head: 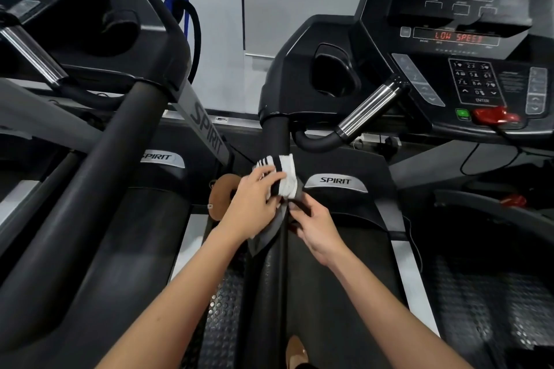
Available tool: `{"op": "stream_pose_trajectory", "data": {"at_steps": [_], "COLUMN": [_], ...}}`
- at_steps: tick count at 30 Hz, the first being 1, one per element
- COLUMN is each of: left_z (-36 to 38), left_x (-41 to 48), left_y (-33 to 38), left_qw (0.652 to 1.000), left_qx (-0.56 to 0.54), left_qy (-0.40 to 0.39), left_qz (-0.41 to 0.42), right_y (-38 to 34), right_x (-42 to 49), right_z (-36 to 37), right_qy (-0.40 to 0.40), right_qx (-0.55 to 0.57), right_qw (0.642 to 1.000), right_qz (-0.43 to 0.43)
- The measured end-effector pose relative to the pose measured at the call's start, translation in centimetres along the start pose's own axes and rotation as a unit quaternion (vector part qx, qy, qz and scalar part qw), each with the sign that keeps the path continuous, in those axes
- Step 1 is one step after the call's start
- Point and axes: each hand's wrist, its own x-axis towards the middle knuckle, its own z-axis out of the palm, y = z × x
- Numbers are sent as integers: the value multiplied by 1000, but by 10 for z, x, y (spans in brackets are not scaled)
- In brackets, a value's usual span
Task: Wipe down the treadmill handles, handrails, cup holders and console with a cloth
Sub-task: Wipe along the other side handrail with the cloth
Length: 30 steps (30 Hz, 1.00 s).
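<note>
The left hand [254, 201] wraps the striped cloth [287, 177] round the handrail [277, 135], the right hand [317, 228] seemingly pinching its tail, while the cup holder [332, 72] and console [467, 39] probably await wiping.

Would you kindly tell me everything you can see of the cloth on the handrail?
The cloth is soft fabric, white with black stripes at one end and grey lower down. It is wrapped over the black handrail. The left hand grips it there; the right hand pinches its hanging grey end.
</note>
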Motion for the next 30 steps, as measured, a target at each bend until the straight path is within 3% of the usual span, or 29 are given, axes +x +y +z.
{"op": "stream_pose_trajectory", "data": {"at_steps": [2,5,7,9,12,15,18,20,23,26,30], "left_z": [-2,-6,-5,-1,4,6,13,15,11,5,1], "left_x": [19,34,27,11,-15,-24,-18,-7,13,26,11], "left_y": [-1,-6,-15,-20,-23,-14,-3,2,4,0,-13], "left_qw": [1000,986,951,893,860,909,980,995,996,976,864], "left_qx": [-19,-148,-280,-404,-462,-381,-152,-32,-8,-165,-439], "left_qy": [5,34,32,26,38,71,112,98,87,95,61], "left_qz": [-18,-68,-129,-194,-216,-151,-59,-6,-19,-104,-241], "right_y": [-1,-2,-2,-2,-1,-1,0,0,-2,-3,-2], "right_x": [-1,-1,-2,-2,-1,0,2,1,0,-1,1], "right_z": [0,0,-1,-1,-2,-2,0,1,-1,-3,-5], "right_qy": [-1,-5,-5,-7,-13,-11,0,11,4,-11,-5], "right_qx": [1,-7,-7,-5,-4,-1,14,18,20,15,49], "right_qw": [1000,1000,1000,1000,1000,1000,1000,1000,1000,1000,998], "right_qz": [4,6,6,4,0,-1,2,6,7,3,29]}}
